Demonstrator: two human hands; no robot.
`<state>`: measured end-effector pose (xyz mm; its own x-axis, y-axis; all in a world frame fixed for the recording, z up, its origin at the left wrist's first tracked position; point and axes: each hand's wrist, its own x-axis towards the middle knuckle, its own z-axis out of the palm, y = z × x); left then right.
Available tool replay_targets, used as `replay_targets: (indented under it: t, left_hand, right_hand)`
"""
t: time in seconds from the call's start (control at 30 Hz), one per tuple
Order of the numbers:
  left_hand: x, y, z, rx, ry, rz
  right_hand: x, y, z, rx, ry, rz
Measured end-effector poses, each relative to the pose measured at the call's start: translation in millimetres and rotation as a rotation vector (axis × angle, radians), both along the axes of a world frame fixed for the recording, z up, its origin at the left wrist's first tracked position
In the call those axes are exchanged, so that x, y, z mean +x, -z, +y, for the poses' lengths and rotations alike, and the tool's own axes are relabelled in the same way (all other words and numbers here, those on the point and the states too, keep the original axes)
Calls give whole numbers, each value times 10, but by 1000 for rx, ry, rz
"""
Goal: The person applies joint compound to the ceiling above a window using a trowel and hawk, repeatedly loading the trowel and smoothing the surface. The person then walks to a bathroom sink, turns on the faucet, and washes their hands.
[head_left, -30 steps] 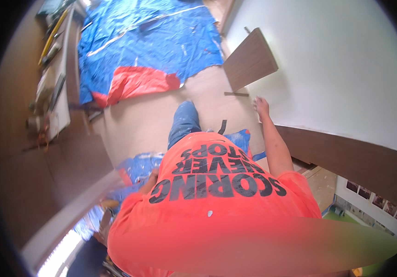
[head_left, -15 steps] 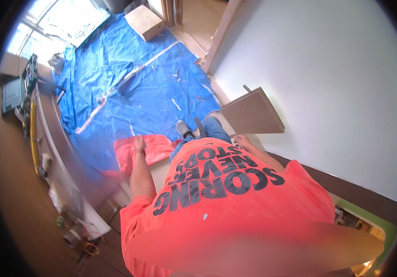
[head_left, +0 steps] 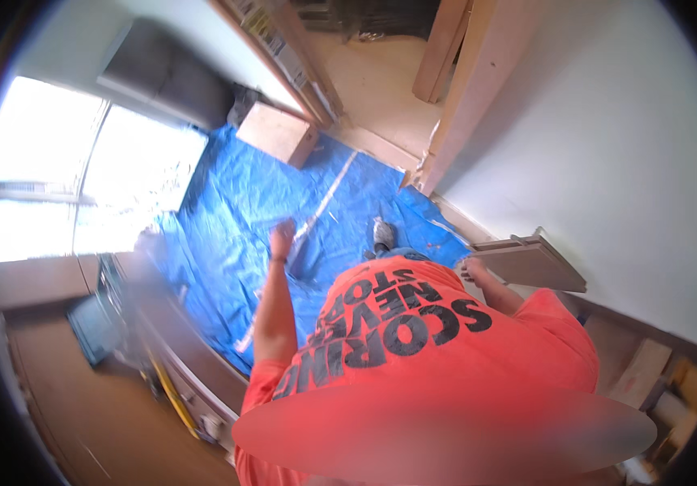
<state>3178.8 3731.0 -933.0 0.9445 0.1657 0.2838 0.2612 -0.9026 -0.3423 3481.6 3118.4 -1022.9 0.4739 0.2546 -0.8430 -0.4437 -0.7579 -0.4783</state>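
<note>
My left hand (head_left: pixel 282 240) is raised at the end of a stretched arm over the blue tarp (head_left: pixel 227 211). No object shows in it, and blur hides how its fingers lie. On the other side, my right hand (head_left: pixel 473 269) hangs low beside my orange shirt (head_left: pixel 397 324), its fingers slightly apart with nothing visible between them. Closest to it are wood-toned flat panels (head_left: pixel 530 263) leaning on the white wall; whether the hand touches them I cannot tell. A grey shoe (head_left: pixel 383 233) of mine stands on the tarp.
A pale box (head_left: pixel 278 134) sits at the tarp's far end, near a doorway with a wooden frame (head_left: pixel 454 105). Along the left runs a brown surface (head_left: pixel 65 405) with a teal case (head_left: pixel 93 328) and a yellow level-like bar (head_left: pixel 172 397). Bright windows (head_left: pixel 57 162) are beyond.
My view has turned and moved forward, bringing the box and doorway closer. My left hand has swung up and ahead. The red cloth-like thing near it has left view.
</note>
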Motion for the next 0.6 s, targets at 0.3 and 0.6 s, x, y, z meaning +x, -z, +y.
replay_targets:
  t: [0.3, 0.6]
  left_hand:
    - [257, 418, 1011, -1258, -597, 928]
    - [4577, 598, 3515, -1176, -129, 866]
  right_hand:
    - [1164, -136, 3262, 687, 388, -234]
    - [1870, -333, 4251, -92, 150, -776]
